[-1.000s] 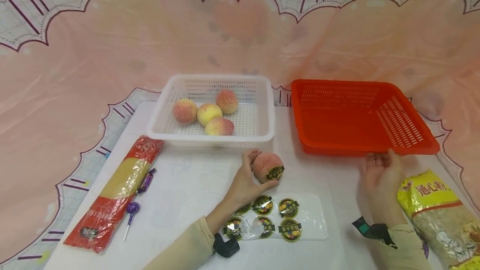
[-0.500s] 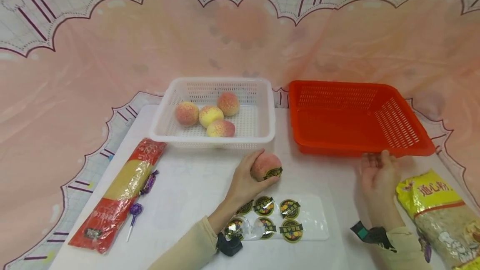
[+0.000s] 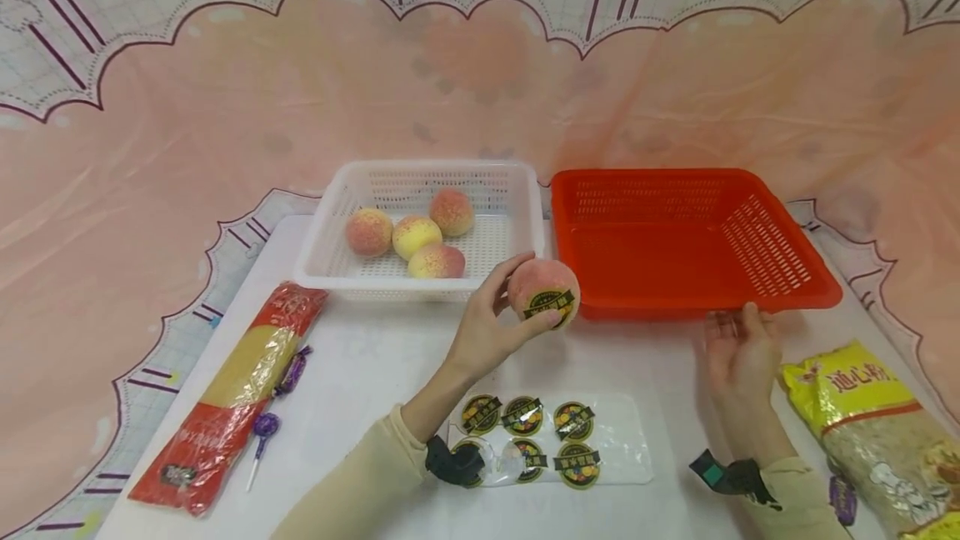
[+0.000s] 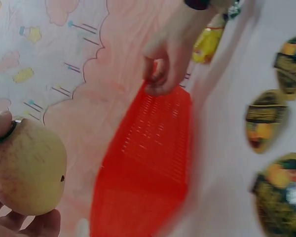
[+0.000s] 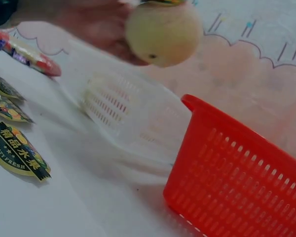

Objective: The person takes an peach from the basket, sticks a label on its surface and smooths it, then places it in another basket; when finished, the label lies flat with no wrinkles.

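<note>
My left hand (image 3: pixel 489 330) grips a peach (image 3: pixel 537 277) with a round black-and-gold sticker on its near side, the thumb lying on the sticker. The peach is raised off the table, between the two baskets. In the left wrist view the peach (image 4: pixel 32 168) shows its pale yellow side. My right hand (image 3: pixel 742 365) holds the near rim of the red basket (image 3: pixel 675 307); in the left wrist view its fingers curl over that rim. Nothing lies inside the red basket. Several peaches (image 3: pixel 417 237) without visible stickers sit in the white basket (image 3: pixel 420 284).
A clear sheet with round stickers (image 3: pixel 576 465) lies in front of me. Noodles in a red packet (image 3: pixel 225 398), a purple wrapped candy (image 3: pixel 292 371) and a lollipop (image 3: pixel 265 425) lie left. At right are a yellow pasta bag (image 3: pixel 877 432) and another purple candy (image 3: pixel 842 500).
My left hand has lifted the stickered peach up from the table, towards the red basket. The red basket has shifted left with my right hand on its rim, closer to the white basket.
</note>
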A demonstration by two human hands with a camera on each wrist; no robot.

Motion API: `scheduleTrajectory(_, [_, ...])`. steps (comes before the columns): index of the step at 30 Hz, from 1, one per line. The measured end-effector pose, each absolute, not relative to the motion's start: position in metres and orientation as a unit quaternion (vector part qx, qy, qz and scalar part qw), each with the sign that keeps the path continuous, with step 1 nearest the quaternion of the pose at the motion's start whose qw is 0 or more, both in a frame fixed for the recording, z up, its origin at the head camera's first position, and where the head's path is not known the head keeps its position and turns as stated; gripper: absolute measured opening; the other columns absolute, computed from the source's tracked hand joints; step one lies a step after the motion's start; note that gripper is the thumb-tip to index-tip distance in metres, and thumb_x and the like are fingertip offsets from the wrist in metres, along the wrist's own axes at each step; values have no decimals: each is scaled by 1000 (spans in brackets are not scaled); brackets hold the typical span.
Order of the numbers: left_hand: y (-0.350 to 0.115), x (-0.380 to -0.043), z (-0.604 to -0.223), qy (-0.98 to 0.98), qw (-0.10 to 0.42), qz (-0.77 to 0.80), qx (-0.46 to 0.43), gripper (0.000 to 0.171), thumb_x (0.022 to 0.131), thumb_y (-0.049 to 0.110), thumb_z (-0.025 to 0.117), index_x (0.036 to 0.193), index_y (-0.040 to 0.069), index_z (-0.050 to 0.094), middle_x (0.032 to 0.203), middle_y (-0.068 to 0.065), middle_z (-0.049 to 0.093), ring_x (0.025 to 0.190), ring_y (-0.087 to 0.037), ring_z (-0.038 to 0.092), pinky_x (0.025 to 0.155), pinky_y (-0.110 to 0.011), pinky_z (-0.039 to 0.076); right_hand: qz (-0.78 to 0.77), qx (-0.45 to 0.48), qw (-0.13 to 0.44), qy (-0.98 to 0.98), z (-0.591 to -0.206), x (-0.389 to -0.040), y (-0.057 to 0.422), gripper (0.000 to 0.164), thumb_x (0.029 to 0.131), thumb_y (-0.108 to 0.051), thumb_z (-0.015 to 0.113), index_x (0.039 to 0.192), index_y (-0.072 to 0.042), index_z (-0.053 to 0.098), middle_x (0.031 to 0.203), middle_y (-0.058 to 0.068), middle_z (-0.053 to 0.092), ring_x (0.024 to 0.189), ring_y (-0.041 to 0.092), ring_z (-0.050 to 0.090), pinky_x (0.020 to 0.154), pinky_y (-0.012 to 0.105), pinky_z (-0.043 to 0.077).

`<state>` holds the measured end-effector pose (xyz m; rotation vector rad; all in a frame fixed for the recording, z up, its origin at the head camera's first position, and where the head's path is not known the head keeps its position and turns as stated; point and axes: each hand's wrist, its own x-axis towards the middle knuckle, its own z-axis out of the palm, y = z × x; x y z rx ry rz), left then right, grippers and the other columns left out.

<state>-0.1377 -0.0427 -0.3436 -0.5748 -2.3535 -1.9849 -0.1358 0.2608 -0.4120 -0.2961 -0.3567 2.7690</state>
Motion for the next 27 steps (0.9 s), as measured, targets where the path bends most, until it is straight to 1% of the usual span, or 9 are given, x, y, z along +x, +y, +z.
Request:
scheduleTrajectory(3, [-31, -154, -325, -737, 7, -650, -186, 63, 75, 19, 70, 129, 21, 40, 125, 3, 48, 112, -12, 48, 98, -33, 40, 972, -108, 165, -130, -412, -135, 259, 26, 87, -7, 51, 111, -10, 42, 108, 6, 48, 97, 21, 40, 82, 32, 41])
scheduleTrajectory(5, [-21, -168, -315, -729, 4, -659, -184, 62, 75, 20, 70, 129, 21, 40, 123, 4, 49, 110, -12, 49, 96, -31, 42, 970, -110, 166, -136, -412, -135, 258, 23, 87, -7, 51, 108, -10, 42, 108, 6, 48, 97, 21, 41, 82, 32, 41])
scheduleTrajectory(8, [-4, -193, -304, -714, -7, -677, -179, 59, 75, 22, 70, 127, 22, 42, 119, 2, 52, 104, -14, 51, 88, -28, 47, 970, -109, 164, -142, -411, -135, 256, 20, 87, -6, 51, 104, -9, 42, 106, 6, 46, 96, 21, 41, 82, 33, 41])
scheduleTrajectory(10, [9, -210, -301, -716, -12, -678, -165, 58, 74, 27, 71, 125, 24, 43, 115, 4, 53, 101, -13, 52, 82, -24, 49, 970, -110, 161, -145, -411, -135, 255, 21, 86, -6, 53, 103, -9, 41, 107, 6, 46, 99, 21, 40, 84, 33, 41])
scheduleTrajectory(13, [29, -236, -302, -721, -17, -678, -145, 60, 71, 35, 72, 123, 28, 44, 111, 6, 54, 98, -11, 52, 77, -21, 50, 970, -113, 157, -147, -411, -134, 254, 24, 86, -7, 53, 106, -9, 41, 110, 5, 45, 101, 21, 39, 85, 33, 41])
scheduleTrajectory(18, [62, -266, -314, -723, -30, -680, -115, 64, 65, 47, 73, 121, 35, 43, 109, 14, 52, 100, -7, 51, 78, -20, 48, 969, -114, 157, -155, -413, -134, 253, 22, 86, -8, 53, 105, -9, 42, 107, 7, 47, 95, 23, 42, 82, 34, 42])
scheduleTrajectory(22, [91, -281, -323, -742, -25, -661, -106, 68, 63, 51, 72, 122, 37, 41, 111, 16, 51, 100, -7, 51, 78, -23, 48, 968, -106, 158, -164, -414, -132, 252, 24, 85, -8, 54, 106, -9, 42, 107, 7, 48, 95, 23, 43, 81, 33, 44])
scheduleTrajectory(25, [112, -291, -329, -759, -20, -643, -100, 72, 64, 48, 73, 126, 34, 39, 115, 13, 51, 101, -8, 52, 78, -25, 49, 968, -103, 157, -165, -414, -130, 251, 28, 85, -8, 54, 110, -9, 42, 109, 6, 49, 99, 22, 42, 82, 33, 45])
scheduleTrajectory(27, [123, -297, -332, -766, -27, -636, -88, 74, 63, 46, 74, 127, 32, 39, 117, 13, 51, 102, -9, 52, 76, -25, 49, 969, -103, 155, -163, -414, -129, 250, 30, 85, -8, 54, 112, -9, 41, 111, 6, 49, 103, 21, 40, 84, 33, 44])
